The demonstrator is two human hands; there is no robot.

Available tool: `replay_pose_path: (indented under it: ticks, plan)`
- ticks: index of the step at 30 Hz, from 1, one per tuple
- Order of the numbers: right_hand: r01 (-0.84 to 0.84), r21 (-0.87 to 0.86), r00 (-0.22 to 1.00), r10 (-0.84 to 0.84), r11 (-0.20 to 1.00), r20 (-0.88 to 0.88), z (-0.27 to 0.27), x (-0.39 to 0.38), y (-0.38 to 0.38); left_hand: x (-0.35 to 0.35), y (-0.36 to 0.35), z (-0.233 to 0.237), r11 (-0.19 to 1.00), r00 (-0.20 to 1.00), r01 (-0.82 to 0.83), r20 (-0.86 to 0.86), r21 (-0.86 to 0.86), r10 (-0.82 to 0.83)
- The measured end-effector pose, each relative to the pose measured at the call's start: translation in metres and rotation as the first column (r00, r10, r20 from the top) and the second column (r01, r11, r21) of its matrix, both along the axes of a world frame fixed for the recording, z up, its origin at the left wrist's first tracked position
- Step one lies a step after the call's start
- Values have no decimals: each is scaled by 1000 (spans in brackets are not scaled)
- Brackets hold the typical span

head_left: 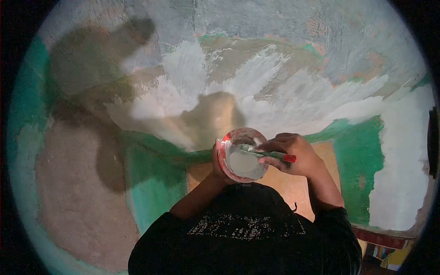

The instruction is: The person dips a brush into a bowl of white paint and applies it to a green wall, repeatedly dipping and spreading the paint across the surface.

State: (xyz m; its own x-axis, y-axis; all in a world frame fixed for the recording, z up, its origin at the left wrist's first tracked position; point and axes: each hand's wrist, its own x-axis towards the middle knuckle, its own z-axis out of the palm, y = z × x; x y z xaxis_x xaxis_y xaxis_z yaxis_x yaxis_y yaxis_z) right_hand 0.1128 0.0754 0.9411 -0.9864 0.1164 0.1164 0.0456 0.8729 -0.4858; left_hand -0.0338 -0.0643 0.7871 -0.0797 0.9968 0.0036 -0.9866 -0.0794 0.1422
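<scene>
A small round red tub (223, 160), its walls smeared with white, is held up in front of my chest. Pale, whitish paint (243, 163) covers its bottom. My left hand (218, 161) wraps round the tub's left side, its fingers mostly hidden behind the wall. In my right hand (295, 153) is a paintbrush (275, 156) with a paint-smeared handle and a red end. The brush points left, its head inside the tub over the paint, and my fingers close round the handle above the right rim.
Ahead stands a wall with fresh white strokes (284, 105) over grey and brown patches. Green paint (357, 156) borders a tan panel (284, 192) below. Shadows (87, 59) fall at the left. Various small items (389, 256) lie at the lower right.
</scene>
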Motion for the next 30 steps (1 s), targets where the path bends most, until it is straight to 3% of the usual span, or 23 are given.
replay_pose_path:
  ticks: [1,4,7,11,16,18,20,22,25,28,30]
  plan:
    - [-4,-1,1000,4,1000,15,0,0,-1,1,1,0,997,981,-51,-184,64,62]
    - [-39,56,999,40,998,-20,-9,-2,-5,-4,-1,-3,1000,990,-1,-140,19,3]
    - [-29,66,997,24,997,77,-5,-1,-2,-5,-4,-5,997,999,12,-50,73,-8]
    - [-28,71,998,31,997,-48,-6,-5,-10,-6,-6,0,1000,996,21,-85,-2,-21]
    - [-34,38,990,39,999,-138,-2,-8,-10,-10,-4,-19,984,988,38,143,175,-63]
    - [-29,26,996,31,999,-83,-9,-10,-13,-11,-6,-17,977,977,43,196,211,-86]
    - [-19,-5,998,19,1000,-58,-9,-12,-13,-13,-8,-9,990,996,30,75,141,-40]
    - [-5,-56,998,2,998,-57,-3,-12,-11,-14,-9,-3,999,977,-44,-211,-10,41]
    - [-21,-49,997,17,999,-79,-8,-16,-16,-15,-9,-15,998,994,-62,-94,-19,60]
    - [33,-85,999,-33,996,3,-12,-18,-16,-19,-6,-26,992,998,1,-58,126,6]
    - [70,-251,993,-93,965,-78,-10,-15,-9,-24,-4,-47,990,994,21,101,137,-35]
